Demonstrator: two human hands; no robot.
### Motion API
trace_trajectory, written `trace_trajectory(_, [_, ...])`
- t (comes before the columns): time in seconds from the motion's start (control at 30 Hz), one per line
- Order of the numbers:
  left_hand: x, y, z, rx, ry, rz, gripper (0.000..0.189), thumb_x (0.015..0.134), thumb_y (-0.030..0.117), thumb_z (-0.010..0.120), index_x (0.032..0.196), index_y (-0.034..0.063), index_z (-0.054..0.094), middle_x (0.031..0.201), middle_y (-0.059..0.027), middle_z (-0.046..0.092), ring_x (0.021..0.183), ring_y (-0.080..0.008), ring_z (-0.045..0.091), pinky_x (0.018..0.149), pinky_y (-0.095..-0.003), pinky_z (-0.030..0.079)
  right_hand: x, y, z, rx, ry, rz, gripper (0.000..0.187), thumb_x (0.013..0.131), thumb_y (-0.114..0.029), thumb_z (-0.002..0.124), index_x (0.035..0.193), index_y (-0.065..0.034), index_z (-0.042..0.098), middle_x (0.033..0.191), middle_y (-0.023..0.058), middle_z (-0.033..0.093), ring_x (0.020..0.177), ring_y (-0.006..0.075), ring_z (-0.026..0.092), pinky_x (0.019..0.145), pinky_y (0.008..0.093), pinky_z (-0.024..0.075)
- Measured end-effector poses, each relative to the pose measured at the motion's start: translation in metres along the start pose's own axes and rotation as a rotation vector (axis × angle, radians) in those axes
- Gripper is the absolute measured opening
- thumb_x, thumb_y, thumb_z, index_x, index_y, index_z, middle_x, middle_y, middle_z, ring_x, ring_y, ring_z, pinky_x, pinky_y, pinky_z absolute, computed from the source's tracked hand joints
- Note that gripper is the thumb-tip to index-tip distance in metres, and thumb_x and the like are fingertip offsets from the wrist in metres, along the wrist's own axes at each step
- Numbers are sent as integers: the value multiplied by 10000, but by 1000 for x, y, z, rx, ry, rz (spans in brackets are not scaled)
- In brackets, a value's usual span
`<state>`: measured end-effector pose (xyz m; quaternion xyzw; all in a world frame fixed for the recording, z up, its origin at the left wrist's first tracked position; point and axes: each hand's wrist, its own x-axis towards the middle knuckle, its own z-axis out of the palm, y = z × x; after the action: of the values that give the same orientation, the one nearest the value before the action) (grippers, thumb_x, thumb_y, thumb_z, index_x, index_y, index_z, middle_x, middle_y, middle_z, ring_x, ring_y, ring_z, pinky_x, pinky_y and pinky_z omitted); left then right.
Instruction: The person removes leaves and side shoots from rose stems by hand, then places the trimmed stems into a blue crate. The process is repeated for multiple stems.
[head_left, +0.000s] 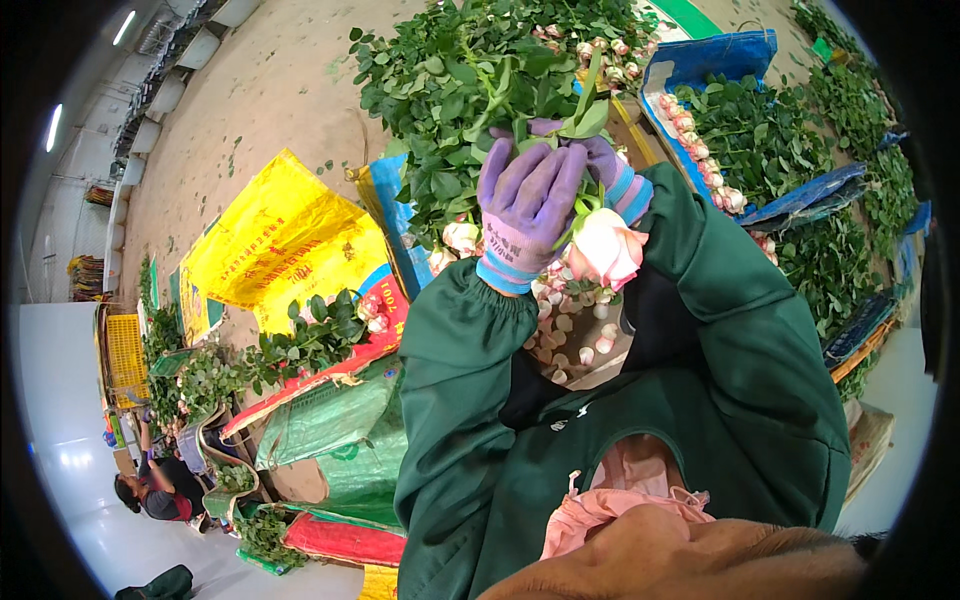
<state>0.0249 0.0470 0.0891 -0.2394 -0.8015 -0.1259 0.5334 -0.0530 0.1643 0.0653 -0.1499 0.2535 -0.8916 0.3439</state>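
A pale pink rose (604, 249) hangs bloom-down towards my chest, just below my gloved hands. My left hand (529, 191), in a purple-coated knit glove, is wrapped around the rose's stem close under the bloom. Behind it and partly hidden, my right hand (600, 156) in a matching glove closes on the leafy stem. Green leaves (589, 116) stick out beyond the fingers. Beneath and past my hands lies a large heap of cut roses (450, 105), mostly foliage, with some blooms (461, 236) at its near edge.
Loose petals (562, 341) litter the surface near my lap. On the right, a blue sheet (709, 56) wraps a row of roses (694, 146). A yellow printed sack (292, 232) and green sheeting (337, 442) are on the left. A co-worker (169, 484) is farther off at lower left.
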Motion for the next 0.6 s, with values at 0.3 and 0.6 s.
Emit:
trace_trajectory(0.3, [-18, -4, -21, -196, 16, -93, 321, 703, 110, 823, 1002, 95, 706, 882, -67, 699, 777, -266, 689, 744, -379, 543, 12, 0, 9, -465, 53, 41, 238, 916, -187, 653, 1026, 17, 707, 861, 37, 712, 715, 71, 626, 630, 221, 493])
trace_trajectory(0.6, [-54, -5, -24, -146, -229, -19, 278, 696, 86, 791, 955, 81, 691, 851, -40, 686, 824, -253, 674, 741, -398, 508, 37, 50, -51, -146, 91, 322, 292, 907, -228, 683, 1134, -44, 664, 1043, 67, 694, 912, 193, 656, 856, 346, 520])
